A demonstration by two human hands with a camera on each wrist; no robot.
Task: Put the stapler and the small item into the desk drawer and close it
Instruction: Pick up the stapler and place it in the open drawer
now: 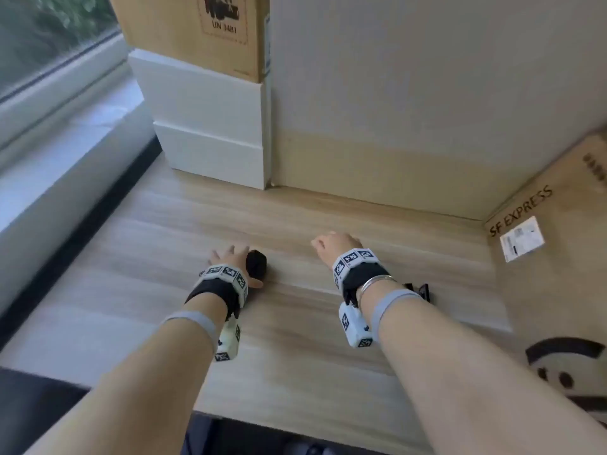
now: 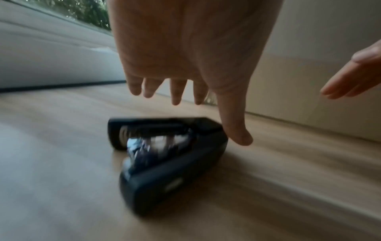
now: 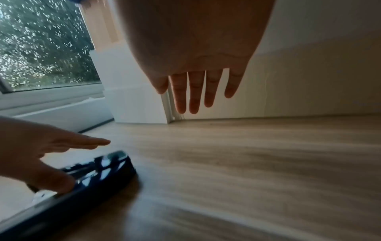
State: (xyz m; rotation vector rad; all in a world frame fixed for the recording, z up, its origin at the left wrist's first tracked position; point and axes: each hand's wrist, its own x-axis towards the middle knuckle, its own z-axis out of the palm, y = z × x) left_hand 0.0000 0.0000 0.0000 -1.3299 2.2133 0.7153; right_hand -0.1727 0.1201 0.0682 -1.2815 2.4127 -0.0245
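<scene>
Black and lying on the pale wooden desk [image 1: 328, 323], the stapler [image 2: 164, 156] rests on its side with its 2 arms spread in a V; its long axis runs away from the person toward the wall [image 1: 427, 93], the hinged end nearer the wall. The left hand [image 1: 230, 259] hovers over it, fingers [image 2: 177, 91] straight and spread, thumb beside the hinged end; contact is unclear through blur. The right hand [image 1: 335, 246] hangs above bare desk, well apart, fingers straight and slightly parted, holding nothing. A small black clip [image 1: 422, 290] lies beside the right wrist
</scene>
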